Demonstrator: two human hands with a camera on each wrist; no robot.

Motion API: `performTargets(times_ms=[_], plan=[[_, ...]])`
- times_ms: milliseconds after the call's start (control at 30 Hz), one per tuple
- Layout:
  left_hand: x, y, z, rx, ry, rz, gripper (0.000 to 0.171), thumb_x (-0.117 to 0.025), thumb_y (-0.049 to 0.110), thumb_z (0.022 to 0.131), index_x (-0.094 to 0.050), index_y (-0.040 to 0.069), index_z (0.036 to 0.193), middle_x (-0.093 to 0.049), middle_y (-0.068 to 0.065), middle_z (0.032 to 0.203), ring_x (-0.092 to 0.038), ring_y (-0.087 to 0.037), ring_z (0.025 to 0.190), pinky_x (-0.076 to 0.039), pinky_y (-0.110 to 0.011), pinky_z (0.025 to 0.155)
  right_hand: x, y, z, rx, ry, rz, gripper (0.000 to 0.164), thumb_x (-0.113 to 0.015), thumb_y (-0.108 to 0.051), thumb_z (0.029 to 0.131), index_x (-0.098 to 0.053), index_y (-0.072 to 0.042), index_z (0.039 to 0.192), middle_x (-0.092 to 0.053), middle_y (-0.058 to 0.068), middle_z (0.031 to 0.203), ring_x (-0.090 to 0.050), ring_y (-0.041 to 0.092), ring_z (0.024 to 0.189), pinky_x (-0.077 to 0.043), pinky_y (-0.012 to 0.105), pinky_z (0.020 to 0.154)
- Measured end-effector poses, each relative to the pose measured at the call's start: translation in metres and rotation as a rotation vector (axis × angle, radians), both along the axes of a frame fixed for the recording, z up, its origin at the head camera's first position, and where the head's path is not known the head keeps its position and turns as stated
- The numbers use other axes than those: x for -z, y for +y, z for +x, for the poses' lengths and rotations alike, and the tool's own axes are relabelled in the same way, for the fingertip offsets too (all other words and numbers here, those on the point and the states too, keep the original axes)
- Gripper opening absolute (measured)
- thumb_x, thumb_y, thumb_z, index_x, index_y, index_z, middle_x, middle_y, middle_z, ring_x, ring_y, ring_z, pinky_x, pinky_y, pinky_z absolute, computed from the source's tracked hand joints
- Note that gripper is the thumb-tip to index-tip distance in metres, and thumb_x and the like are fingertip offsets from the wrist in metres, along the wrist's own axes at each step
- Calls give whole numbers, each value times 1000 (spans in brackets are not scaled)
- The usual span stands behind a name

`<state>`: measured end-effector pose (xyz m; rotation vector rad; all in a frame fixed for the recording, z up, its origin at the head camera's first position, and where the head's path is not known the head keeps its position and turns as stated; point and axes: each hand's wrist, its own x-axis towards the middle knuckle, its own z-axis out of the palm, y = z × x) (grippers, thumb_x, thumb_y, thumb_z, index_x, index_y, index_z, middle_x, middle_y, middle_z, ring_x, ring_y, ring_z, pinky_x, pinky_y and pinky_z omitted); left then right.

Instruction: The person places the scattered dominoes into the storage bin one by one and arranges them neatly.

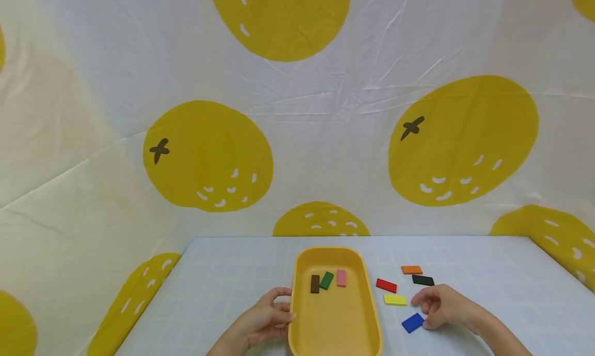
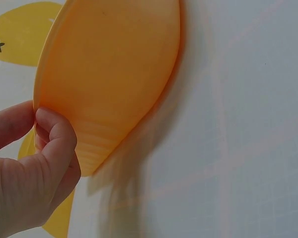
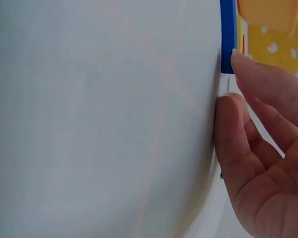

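A yellow plastic tray [image 1: 334, 325] stands mid-table, with a brown block [image 1: 315, 284], a green block [image 1: 327, 280] and a pink block [image 1: 341, 278] inside near its far end. My left hand [image 1: 267, 319] grips the tray's left rim between thumb and fingers; the left wrist view shows the tray's outer wall [image 2: 114, 74] beside it. Right of the tray, my right hand [image 1: 443, 308] is at a flat blue block [image 1: 412, 323] on the table. One digit touches the blue block's [image 3: 229, 39] edge, while the other fingers bend loosely apart from it.
Beyond the blue block lie a yellow block [image 1: 395, 300], a red block [image 1: 386, 285], a black block [image 1: 423, 280] and an orange block [image 1: 411, 269]. A cloth with large yellow fruit prints [image 1: 209, 159] hangs behind the pale table [image 1: 223, 273].
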<state>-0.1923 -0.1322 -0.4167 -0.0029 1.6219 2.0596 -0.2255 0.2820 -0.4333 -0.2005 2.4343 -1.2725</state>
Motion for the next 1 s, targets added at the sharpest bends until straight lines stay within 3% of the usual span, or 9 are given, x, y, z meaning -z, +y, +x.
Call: performTargets(times_ms=[467, 1000], plan=[[-3, 3, 0, 0, 12, 3, 51, -54, -13, 83, -33, 0, 128, -58, -13, 98, -56, -19, 81, -47, -26, 65, 1, -4, -1, -125, 106, 103, 30, -82, -3, 65, -65, -7, 90, -48, 4, 70, -46, 20, 67, -40, 22, 57], [-3, 2, 0, -11, 1, -16, 51, -55, -12, 84, -33, 1, 128, -58, -12, 97, -56, -19, 81, -47, -27, 65, -4, -7, 1, -147, 86, 106, 25, -81, -5, 67, -63, -7, 85, -49, 5, 69, -48, 20, 68, -41, 25, 59]])
